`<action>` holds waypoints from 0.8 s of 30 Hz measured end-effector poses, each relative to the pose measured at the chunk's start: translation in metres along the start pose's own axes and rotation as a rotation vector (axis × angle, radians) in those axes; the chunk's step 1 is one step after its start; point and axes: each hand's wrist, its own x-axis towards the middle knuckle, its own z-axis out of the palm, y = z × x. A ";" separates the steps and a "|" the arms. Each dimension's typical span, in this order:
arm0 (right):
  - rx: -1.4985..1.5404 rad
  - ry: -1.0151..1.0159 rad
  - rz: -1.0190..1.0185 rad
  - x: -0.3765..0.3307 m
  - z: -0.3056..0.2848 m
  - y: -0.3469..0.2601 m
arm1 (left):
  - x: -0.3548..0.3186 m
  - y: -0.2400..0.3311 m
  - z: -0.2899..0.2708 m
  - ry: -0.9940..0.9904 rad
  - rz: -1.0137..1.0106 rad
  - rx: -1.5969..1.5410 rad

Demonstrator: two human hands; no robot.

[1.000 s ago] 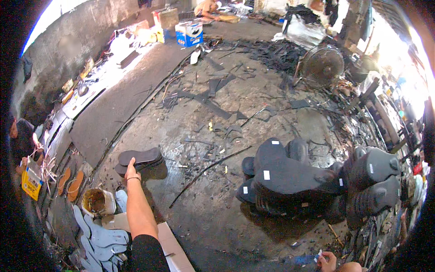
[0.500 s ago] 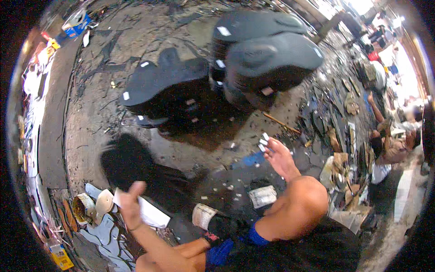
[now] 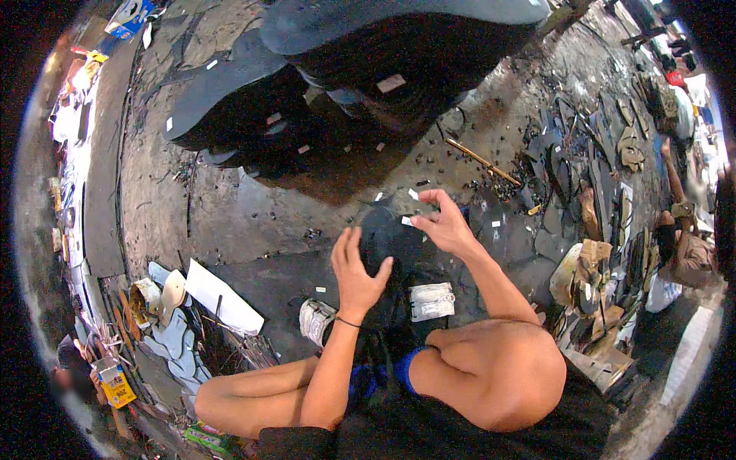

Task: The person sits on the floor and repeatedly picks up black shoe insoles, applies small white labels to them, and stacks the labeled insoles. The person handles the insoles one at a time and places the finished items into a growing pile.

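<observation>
A black sole-shaped rubber piece stands in front of my knees. My left hand grips its left edge, thumb on the face. My right hand is at its upper right edge, pinching a small white sticker against the piece. Below it, a white bundle of stickers lies on a dark bag between my legs.
Tall stacks of black soles with small white stickers rise just beyond my hands. A white roll, a white sheet and a tin lie to the left. Rubber scraps cover the floor on the right, where another person sits.
My left hand picked a black sole off the floor at the left and brought it in front of me. My right hand has come up to its edge. The view has tipped down.
</observation>
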 end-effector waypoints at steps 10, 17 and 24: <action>-0.241 0.161 -0.083 0.002 0.018 0.012 | 0.020 0.037 0.034 -0.083 0.206 0.182; -0.218 0.345 -0.081 0.003 0.009 0.036 | 0.026 0.033 0.025 -0.037 0.199 0.238; -0.089 0.117 -0.065 0.035 0.036 0.035 | 0.056 -0.002 -0.051 0.184 -0.054 0.385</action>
